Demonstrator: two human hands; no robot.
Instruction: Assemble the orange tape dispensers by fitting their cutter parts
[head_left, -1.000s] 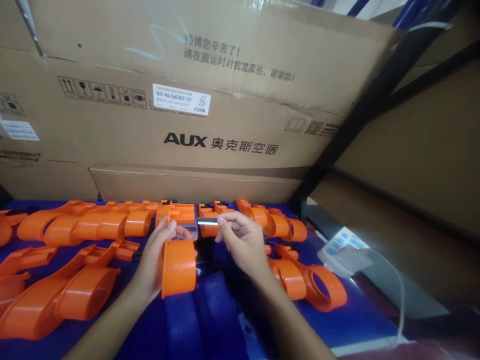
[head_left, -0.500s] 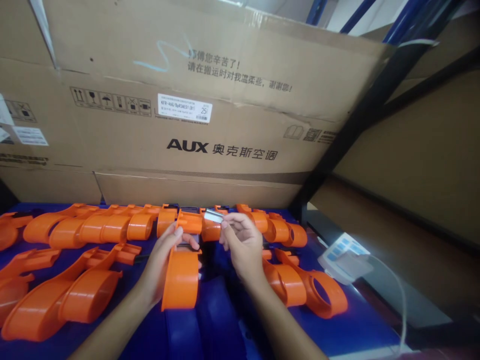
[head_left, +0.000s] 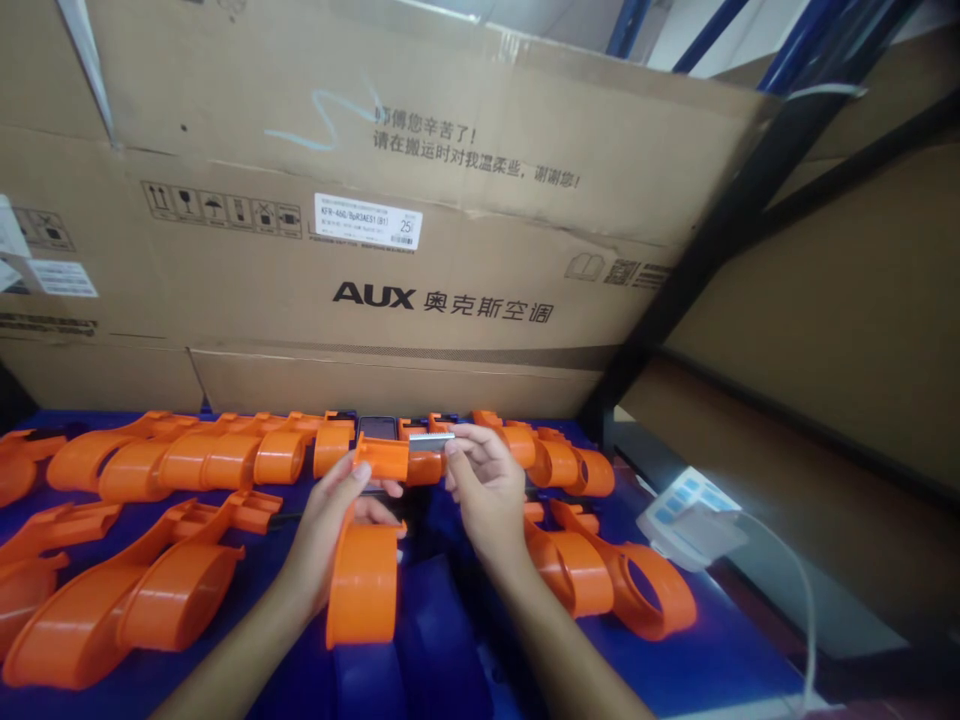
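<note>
My left hand [head_left: 341, 515] is closed round an orange plastic tape dispenser [head_left: 364, 585]; its curved band hangs below the fingers and its flat end [head_left: 382, 457] points right. Between the thumb and fingers of my right hand [head_left: 486, 475] is a small metal blade [head_left: 431, 441] with a toothed upper edge. The blade's left end is right beside the dispenser's flat end; whether they touch I cannot tell. The fingers of my left hand are partly hidden behind the dispenser.
More orange dispensers lie in rows on the blue surface, on the left [head_left: 180, 595] and right [head_left: 652, 590]. A phone-like dark object [head_left: 377, 428] lies behind my hands. A white device [head_left: 690, 515] with a cable stands at right. A big cardboard sheet [head_left: 450, 350] rises behind.
The blade has turned from slanted to nearly level, its toothed edge now showing on top. My left hand and the dispenser have shifted slightly, bringing the flat end against or near the blade.
</note>
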